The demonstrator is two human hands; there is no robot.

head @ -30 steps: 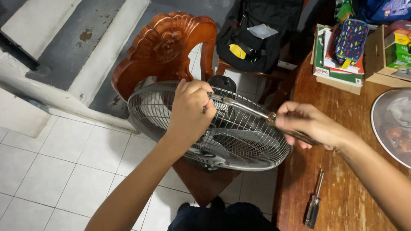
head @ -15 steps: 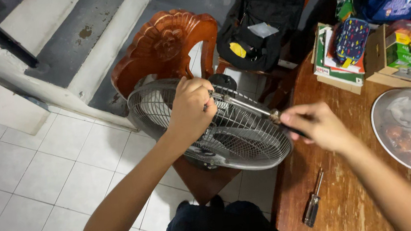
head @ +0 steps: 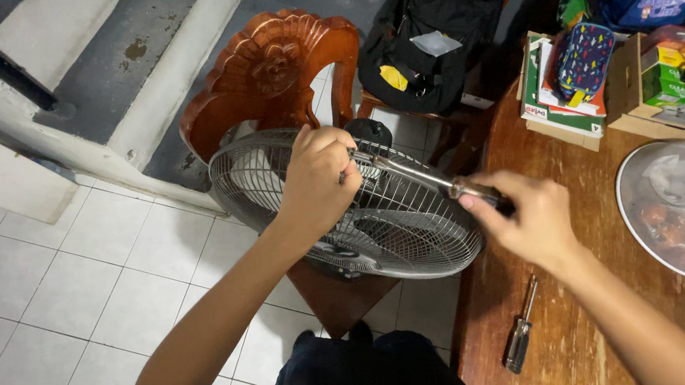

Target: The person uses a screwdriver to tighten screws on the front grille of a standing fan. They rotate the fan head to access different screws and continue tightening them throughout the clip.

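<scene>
Now the left hand (head: pixel 321 178) grips the fan grille (head: pixel 344 209) on the carved chair (head: pixel 274 66), and the right hand (head: pixel 526 218), closed on the screwdriver (head: pixel 415 174), should probably keep it straight.

A wooden table (head: pixel 583 295) fills the right side, its brown top bare near the front edge. On it lie a small screwdriver (head: pixel 521 335), a round wire mesh cover (head: pixel 682 208) over food, a stack of books (head: pixel 560 111) with a patterned pencil case (head: pixel 584 60) on top, and a cardboard box (head: pixel 657 111) of small packets. Left of the table, a carved wooden chair (head: pixel 270 71) stands on the pale tiled floor (head: pixel 52 276), carrying a fan's wire guard (head: pixel 386 222)
</scene>
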